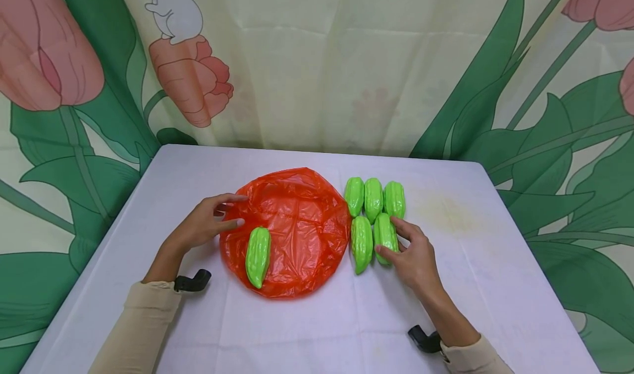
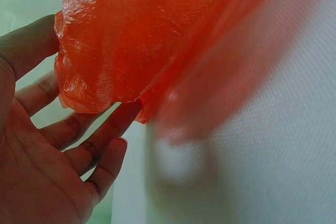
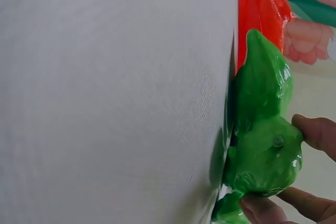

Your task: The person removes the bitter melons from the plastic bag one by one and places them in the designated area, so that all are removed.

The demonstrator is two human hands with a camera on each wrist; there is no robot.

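Note:
A round, crinkled red plastic bag lies spread on the table. My left hand is at its left edge, thumb and fingers spread apart and touching the plastic. One green bitter melon lies on the bag's lower left part. To the right of the bag, my right hand grips another bitter melon between thumb and fingers; in the right wrist view its stem end faces the camera. Beside that one, on its left, lies a bitter melon close against the bag's edge.
Behind these two, a row of three bitter melons lies side by side. A white cloth covers the table. A curtain printed with flowers and a rabbit hangs behind it. Each wrist wears a black mount.

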